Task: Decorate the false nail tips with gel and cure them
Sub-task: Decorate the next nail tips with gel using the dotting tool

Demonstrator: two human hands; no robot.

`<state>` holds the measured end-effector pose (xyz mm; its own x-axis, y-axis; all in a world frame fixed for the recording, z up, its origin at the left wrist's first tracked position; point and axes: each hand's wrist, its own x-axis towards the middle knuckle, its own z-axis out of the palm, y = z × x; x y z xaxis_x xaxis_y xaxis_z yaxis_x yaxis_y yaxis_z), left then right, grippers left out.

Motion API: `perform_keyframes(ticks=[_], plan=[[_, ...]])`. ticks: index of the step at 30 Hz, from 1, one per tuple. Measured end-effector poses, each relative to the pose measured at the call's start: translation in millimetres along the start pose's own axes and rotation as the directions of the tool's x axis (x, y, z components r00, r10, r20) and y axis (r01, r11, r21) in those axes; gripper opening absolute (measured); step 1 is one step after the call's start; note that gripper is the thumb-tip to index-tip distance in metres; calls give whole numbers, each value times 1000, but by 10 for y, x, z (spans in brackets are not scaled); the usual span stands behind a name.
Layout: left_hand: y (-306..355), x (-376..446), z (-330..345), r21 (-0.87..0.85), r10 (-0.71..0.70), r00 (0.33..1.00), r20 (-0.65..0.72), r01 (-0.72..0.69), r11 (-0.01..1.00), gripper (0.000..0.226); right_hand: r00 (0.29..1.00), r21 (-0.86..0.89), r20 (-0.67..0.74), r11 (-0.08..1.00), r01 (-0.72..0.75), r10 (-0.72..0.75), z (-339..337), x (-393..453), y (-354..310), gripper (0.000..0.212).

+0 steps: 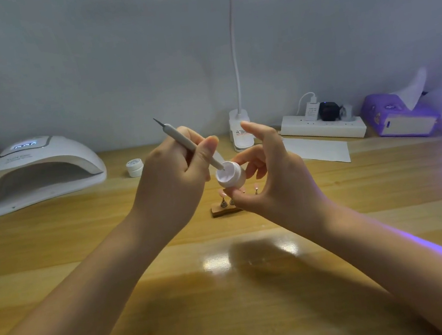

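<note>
The small white gel pot (pixel 229 176) is up in the air over the middle of the wooden table (pixel 84 239), tipped so its open mouth faces the person, pale gel showing inside. The right hand (pixel 274 177) pinches it between thumb below and a bent finger above, the index finger sticking up free. The left hand (pixel 171 181) is closed around a grey nail tool (pixel 192 144) like a pen — its lower end dips into the pot's mouth, its thin dark point aims up and away to the left.

Just beneath the pot, partly hidden by the right thumb, a little wooden stand (pixel 223 210) sits on the table with pinkish nail tips (pixel 222 193) on small metal posts.

Further out, a second gel pot (pixel 134 167), lid on, stands behind the left hand. At the far left a white curing lamp (pixel 37 173) rests with its display lit. Along the wall a clip-on desk lamp (pixel 241 134) rises on a white neck, then a power strip (pixel 323 126) with plugs in it and a sheet of paper (pixel 319 148) before it. At the right edge — a purple tissue box (pixel 400 116), and violet light spilling across the tabletop.
</note>
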<state>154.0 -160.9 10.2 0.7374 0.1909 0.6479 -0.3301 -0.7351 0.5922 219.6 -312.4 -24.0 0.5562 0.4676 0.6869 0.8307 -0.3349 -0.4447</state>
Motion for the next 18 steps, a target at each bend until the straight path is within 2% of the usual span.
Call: perform_keyframes(ticks=[5, 9, 11, 14, 18], plan=[[23, 33, -24, -146, -87, 993, -77, 75, 986, 28, 1000, 10, 1, 1000, -17, 17, 3, -3, 7, 94], [32, 62, -46, -328, -209, 974, -93, 168, 930, 27, 1000, 11, -10, 1000, -21, 22, 7, -4, 6, 93], [27, 82, -60, -458, -296, 952, -78, 229, 859, 27, 999, 16, -19, 1000, -27, 28, 8, -3, 2, 93], [1, 120, -76, -642, -445, 895, -22, 328, 693, 24, 999, 30, -32, 999, -39, 40, 8, -4, -5, 92], [-45, 149, -71, -757, -508, 860, 45, 361, 544, 18, 997, 56, -52, 997, -58, 61, 2, 13, -7, 91]])
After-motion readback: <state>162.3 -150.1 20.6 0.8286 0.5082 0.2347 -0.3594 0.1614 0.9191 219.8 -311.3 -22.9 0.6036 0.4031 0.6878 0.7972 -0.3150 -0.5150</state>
